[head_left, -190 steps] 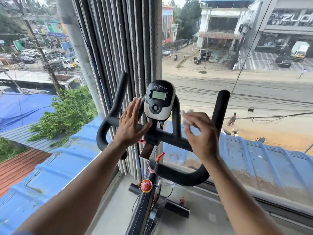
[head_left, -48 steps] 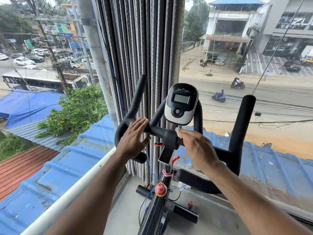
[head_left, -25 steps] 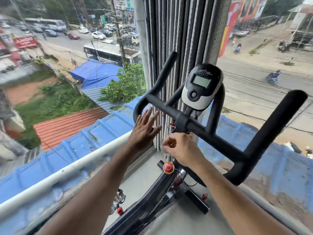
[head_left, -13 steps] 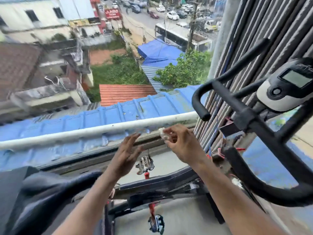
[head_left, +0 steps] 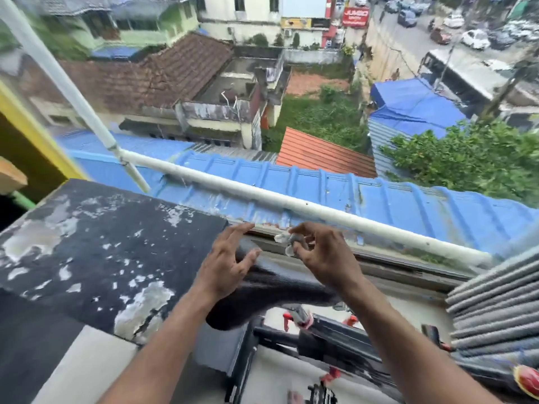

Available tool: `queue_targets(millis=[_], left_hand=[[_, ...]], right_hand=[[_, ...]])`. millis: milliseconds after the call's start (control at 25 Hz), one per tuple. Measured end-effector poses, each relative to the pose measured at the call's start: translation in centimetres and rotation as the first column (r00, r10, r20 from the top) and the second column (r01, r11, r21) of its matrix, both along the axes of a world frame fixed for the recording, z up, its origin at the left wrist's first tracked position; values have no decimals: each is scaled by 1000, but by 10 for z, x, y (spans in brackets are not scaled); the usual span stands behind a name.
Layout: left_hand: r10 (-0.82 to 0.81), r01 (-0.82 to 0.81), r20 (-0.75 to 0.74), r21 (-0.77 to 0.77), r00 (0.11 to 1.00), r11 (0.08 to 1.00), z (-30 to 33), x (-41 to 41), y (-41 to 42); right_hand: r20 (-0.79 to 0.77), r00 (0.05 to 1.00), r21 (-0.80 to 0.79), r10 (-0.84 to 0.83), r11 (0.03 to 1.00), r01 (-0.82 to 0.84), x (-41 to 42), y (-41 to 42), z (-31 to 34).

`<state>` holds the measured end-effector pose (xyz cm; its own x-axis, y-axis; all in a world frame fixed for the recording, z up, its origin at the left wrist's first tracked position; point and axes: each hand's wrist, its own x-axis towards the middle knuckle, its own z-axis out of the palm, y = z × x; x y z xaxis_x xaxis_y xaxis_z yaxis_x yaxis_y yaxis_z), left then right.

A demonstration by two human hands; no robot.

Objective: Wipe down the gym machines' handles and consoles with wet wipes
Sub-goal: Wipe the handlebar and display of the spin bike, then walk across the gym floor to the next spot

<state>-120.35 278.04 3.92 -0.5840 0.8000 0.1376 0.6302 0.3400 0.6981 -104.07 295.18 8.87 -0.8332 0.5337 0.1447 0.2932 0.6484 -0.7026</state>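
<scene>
My right hand pinches a small crumpled white wet wipe between thumb and fingertips, held in the air above the bike's black saddle. My left hand hovers over the left part of the saddle with fingers spread and loosely bent, holding nothing. The black bike frame runs below the saddle toward the lower right. The handlebars and console are out of view.
A black wall ledge with peeling paint fills the left. The window glass with a white pipe and blue roof outside is straight ahead. Folded grey blinds hang at the right. A red knob shows at the lower right.
My view has swung left, away from the handlebars and console, which have left the frame. Both hands came off the bars and now hover over the saddle, the right still holding the wipe.
</scene>
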Motion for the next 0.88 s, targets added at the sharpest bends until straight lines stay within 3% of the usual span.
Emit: queue_targets(millis=[240, 440, 800, 880], left_hand=[[294, -296, -38, -74, 955, 952, 21, -46, -93], [544, -548, -69, -76, 836, 833, 31, -94, -185], [826, -837, -136, -52, 546, 545, 25, -203, -376], [836, -842, -102, -73, 539, 534, 10, -239, -413]], right_hand=[[-91, 963, 0, 255, 967, -256, -123, -47, 4], [-175, 873, -30, 456, 883, -468, -206, -123, 1], [-50, 691, 178, 721, 687, -705, -373, -288, 3], [-24, 675, 204, 738, 664, -719, -414, -329, -4]])
